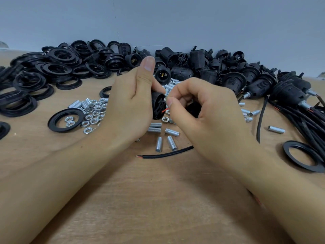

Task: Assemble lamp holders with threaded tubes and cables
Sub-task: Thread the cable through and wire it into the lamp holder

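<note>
The lamp holder insert (158, 107) sits above the middle of the table (158, 199), gripped round its body by the left hand (133, 101). A red wire end (165, 110) meets its terminal side, pinched by the right hand (202, 110), whose thumb and forefinger curl onto it. To wire it well, I judge the insert should be held steady and the bare strand fed straight into the terminal. Loose threaded tubes (171, 143) and nuts (93, 117) lie beneath, with a spare cable (167, 154) toward the near edge.
</note>
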Motion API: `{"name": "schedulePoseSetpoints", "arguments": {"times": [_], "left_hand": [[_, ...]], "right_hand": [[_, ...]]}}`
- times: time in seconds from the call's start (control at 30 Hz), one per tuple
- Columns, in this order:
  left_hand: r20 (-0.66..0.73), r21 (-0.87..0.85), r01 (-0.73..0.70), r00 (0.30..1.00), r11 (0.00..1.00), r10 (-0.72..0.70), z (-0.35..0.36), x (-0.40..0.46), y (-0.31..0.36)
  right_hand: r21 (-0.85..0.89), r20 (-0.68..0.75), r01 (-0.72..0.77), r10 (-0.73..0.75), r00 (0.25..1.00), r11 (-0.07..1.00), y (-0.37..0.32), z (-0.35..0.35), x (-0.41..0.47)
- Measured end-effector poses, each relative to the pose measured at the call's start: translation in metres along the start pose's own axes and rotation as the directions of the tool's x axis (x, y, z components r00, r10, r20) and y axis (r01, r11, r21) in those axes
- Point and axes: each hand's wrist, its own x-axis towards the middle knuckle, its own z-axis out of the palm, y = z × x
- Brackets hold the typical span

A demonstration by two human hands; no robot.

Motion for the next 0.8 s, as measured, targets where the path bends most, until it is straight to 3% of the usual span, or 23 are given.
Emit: {"name": "schedulePoseSetpoints", "arguments": {"times": [0.2,0.33,0.5,0.7,0.8], "left_hand": [[0.018,0.047,-0.019,1.000,0.999,0.019,-0.001,0.001,-0.002],[0.009,0.031,0.017,1.000,0.999,-0.017,-0.002,0.004,-0.002],[0.046,-0.122,0.111,0.993,0.986,-0.106,-0.005,0.004,0.001],[0.206,-0.373,0.281,0.954,0.884,-0.216,-0.007,0.008,-0.002],[0.239,-0.460,0.284,0.952,0.841,-0.191,-0.007,0.009,-0.001]], "right_hand": [[-0.044,0.080,0.048,-0.044,0.996,0.998,0.002,0.000,0.000],[0.174,0.281,-0.140,0.087,0.956,0.975,0.005,-0.006,0.004],[0.279,0.399,-0.177,0.054,0.915,0.944,0.008,-0.021,0.007],[0.304,0.386,-0.211,0.082,0.919,0.929,0.010,-0.029,0.010],[0.318,0.392,-0.234,0.097,0.915,0.919,0.011,-0.037,0.012]]}}
